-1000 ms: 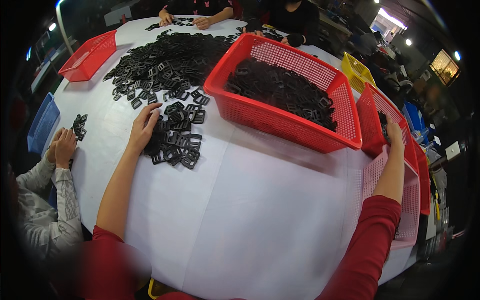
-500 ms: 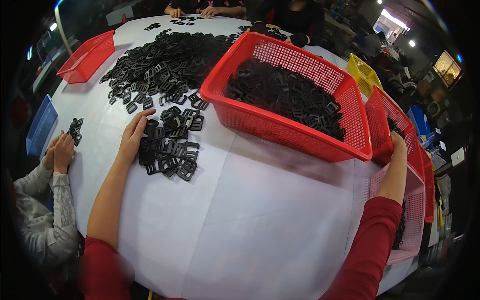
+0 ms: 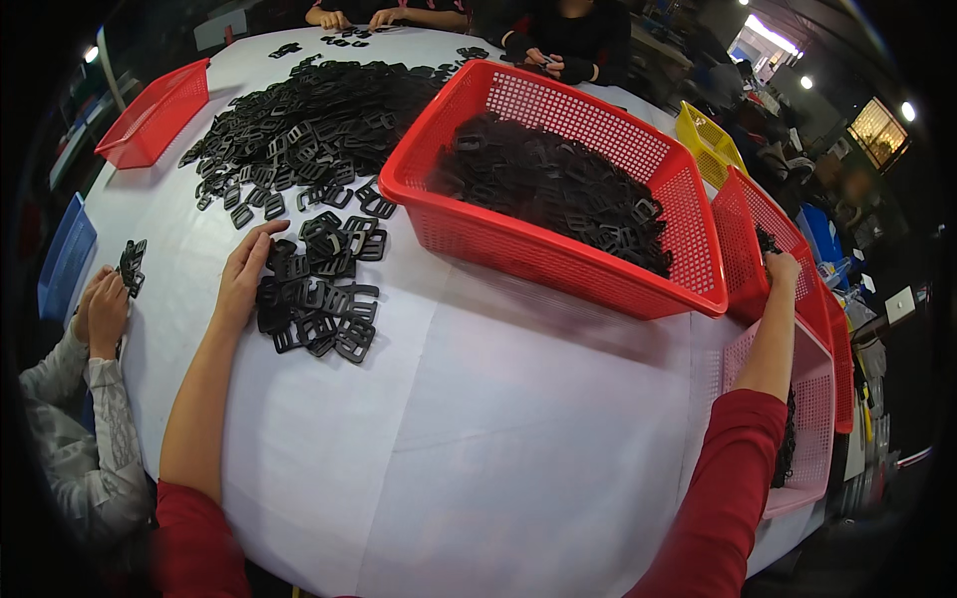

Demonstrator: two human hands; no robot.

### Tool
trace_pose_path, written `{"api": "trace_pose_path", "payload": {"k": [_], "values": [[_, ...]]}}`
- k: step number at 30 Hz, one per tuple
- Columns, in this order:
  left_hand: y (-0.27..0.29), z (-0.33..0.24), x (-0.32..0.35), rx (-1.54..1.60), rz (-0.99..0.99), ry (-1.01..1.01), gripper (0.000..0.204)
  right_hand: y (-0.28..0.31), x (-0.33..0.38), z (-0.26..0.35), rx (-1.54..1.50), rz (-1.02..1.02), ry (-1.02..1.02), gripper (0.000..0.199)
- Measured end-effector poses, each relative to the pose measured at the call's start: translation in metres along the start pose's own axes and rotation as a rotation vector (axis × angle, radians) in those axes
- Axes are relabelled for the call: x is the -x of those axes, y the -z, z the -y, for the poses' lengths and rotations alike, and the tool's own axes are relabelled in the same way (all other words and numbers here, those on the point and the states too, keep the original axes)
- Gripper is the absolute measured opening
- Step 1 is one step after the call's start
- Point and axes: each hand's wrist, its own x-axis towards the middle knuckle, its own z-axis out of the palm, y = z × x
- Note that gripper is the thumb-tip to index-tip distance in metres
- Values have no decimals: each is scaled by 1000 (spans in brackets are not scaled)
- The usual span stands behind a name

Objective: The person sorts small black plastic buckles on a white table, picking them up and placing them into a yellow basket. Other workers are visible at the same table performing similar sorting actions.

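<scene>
My left hand lies flat on the white table, its fingers against a small heap of black plastic buckles. A much larger spread of the same buckles covers the table beyond it. My right hand reaches far right into a red basket, its fingers at some black parts there; what it grips is hidden. A big red mesh basket full of black buckles stands between my two arms.
A pink mesh basket sits under my right forearm. A yellow basket is behind the red ones. A red tray and a blue tray stand at the left. Another person's hands work at the left edge; more people sit across.
My left hand has dragged the small heap of buckles toward me across the table. My right hand has stayed at the red basket on the right.
</scene>
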Motion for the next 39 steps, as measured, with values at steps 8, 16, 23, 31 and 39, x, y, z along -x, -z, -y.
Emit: {"api": "trace_pose_path", "payload": {"k": [8, 16, 23, 31, 39], "values": [[-18, 7, -15, 85, -95, -60, 35, 28, -36, -57, -85, -223, -97, 54], [22, 69, -108, -718, -609, 23, 37, 74, 42, 4, -467, -980, 297, 31], [8, 82, -142, -842, -324, -81, 51, 124, 308, 135, -811, -945, 1385, 20], [-33, 26, -86, -449, 94, -308, 32, 5, 489, 248, -943, 248, 1286, 54], [-86, -16, 21, -349, 28, -311, 27, -5, 518, 265, -1008, 411, 1085, 60]]}}
